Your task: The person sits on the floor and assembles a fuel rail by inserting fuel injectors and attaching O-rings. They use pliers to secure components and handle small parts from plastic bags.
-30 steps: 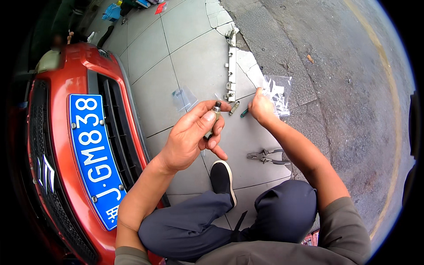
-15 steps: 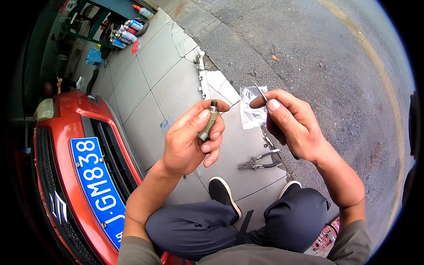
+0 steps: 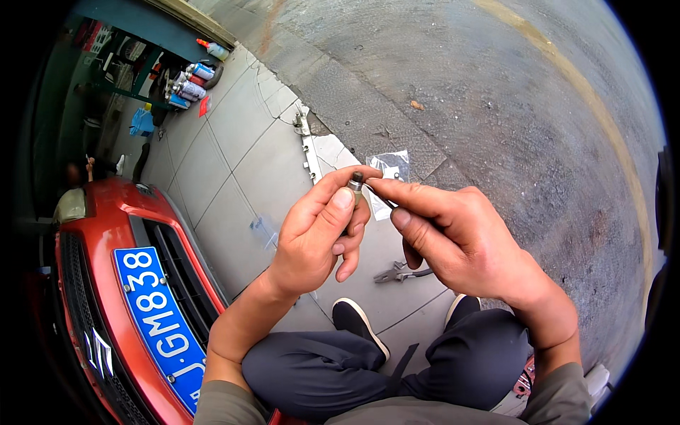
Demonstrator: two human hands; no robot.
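Note:
My left hand (image 3: pixel 315 230) is closed around a fuel injector (image 3: pixel 356 181), its dark ringed tip standing up between thumb and forefinger. Most of the injector's body is hidden by the fingers. My right hand (image 3: pixel 467 237) pinches a slim, pointed metal pick (image 3: pixel 386 202). The pick's point is at the injector's upper end, beside the ring; whether it touches cannot be made out. Behind my fingers a clear plastic bag (image 3: pixel 398 161) lies on the ground. Below my hands a pair of pliers (image 3: pixel 392 273) rests on the tiles, partly covered by the right hand.
A metal fuel rail (image 3: pixel 309 150) lies along the tile edge beyond my left hand. At left stands a red car's front (image 3: pixel 106 230) with a blue plate. Several spray cans (image 3: pixel 190 86) stand far left. My knees (image 3: pixel 460 354) are below; a red case (image 3: pixel 523 382) sits lower right.
My right hand has swung left, bringing the pick to the injector's upper end. The left hand has shifted slightly right and turned the injector more upright. The whole view has shifted a little.

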